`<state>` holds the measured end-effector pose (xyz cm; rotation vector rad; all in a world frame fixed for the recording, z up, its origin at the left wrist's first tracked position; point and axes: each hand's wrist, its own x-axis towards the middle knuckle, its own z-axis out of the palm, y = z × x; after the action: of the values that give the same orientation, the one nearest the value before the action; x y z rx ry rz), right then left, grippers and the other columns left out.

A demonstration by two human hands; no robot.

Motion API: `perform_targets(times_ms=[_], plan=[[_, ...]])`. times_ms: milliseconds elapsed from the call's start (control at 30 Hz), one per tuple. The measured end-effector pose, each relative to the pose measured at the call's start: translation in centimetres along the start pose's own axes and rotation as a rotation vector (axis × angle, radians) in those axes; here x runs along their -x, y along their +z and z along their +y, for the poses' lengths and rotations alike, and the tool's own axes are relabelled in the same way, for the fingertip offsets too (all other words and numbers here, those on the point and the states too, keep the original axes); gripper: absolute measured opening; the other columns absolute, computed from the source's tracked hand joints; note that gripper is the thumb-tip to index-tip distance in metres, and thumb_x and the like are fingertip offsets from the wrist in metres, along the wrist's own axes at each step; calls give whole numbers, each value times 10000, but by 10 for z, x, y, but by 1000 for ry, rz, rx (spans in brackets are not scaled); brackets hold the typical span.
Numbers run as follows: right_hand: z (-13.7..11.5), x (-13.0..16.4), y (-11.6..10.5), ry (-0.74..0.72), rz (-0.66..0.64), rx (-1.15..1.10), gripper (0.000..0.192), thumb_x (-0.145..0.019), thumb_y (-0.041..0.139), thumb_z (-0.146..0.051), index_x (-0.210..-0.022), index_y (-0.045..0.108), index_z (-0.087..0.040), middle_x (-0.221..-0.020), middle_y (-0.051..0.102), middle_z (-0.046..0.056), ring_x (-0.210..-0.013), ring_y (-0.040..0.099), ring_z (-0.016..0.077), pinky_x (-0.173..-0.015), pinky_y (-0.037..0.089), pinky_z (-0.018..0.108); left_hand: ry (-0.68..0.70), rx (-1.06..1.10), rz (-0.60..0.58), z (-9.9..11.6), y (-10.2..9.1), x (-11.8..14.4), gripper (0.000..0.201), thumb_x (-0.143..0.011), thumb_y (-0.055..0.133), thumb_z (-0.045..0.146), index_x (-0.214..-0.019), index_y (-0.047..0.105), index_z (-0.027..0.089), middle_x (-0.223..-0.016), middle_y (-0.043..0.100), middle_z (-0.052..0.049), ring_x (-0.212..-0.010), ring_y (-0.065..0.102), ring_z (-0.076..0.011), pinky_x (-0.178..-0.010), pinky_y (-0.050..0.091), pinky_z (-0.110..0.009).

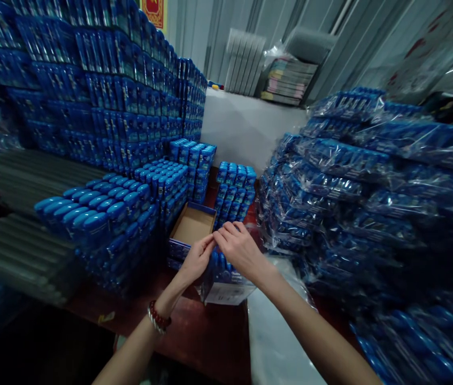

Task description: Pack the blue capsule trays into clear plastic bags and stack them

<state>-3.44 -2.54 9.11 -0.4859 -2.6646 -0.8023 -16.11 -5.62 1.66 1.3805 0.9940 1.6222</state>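
My left hand [199, 259] and my right hand [239, 248] meet at the fingertips above a carton [230, 293]. Fingers on both sides are pinched together; whatever lies between them is too small or hidden to make out. Below my right hand, the carton has blue packs [220, 262] standing in it and a pale printed front. Just left and behind, an open blue-edged box [193, 224] shows its bare brown cardboard inside. A beaded bracelet [158, 317] circles my left wrist.
Blue packs stand in blocks [93, 206] at the left, with a tall stack [130, 91] behind. Plastic-wrapped bundles [330, 176] pile up on the right. Another small stack [234, 190] stands beyond my hands. A white sheet [278, 331] covers the near right of the dark red table [210, 337].
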Motion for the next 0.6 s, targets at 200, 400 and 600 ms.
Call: perform_targets(times_ms=[200,400,600], plan=[[-8,-2,13,56,48,-2,142,-854,475,-96,-773,570,-163,-743,597,79,-785,493,234,-678,356,347,24,-43,16,-1,1,3,258,-847,538,344,-928,704,163,-846,714,-55,-809,627,-216,-775,483,-289],[86,28,9,808,684,-366,186,-835,456,-128,-783,626,-185,-754,653,50,-716,579,200,-671,442,362,-92,256,58,-1,-1,8,305,-830,567,408,-948,683,152,-977,722,-96,-962,664,-242,-939,467,-379],[156,141,-75,1279,1560,-859,407,-826,395,-168,-452,494,-296,-790,712,-13,-698,629,107,-676,445,357,-156,344,211,-7,-14,8,369,-769,633,462,-878,678,113,-903,734,-124,-898,686,-248,-900,497,-382]])
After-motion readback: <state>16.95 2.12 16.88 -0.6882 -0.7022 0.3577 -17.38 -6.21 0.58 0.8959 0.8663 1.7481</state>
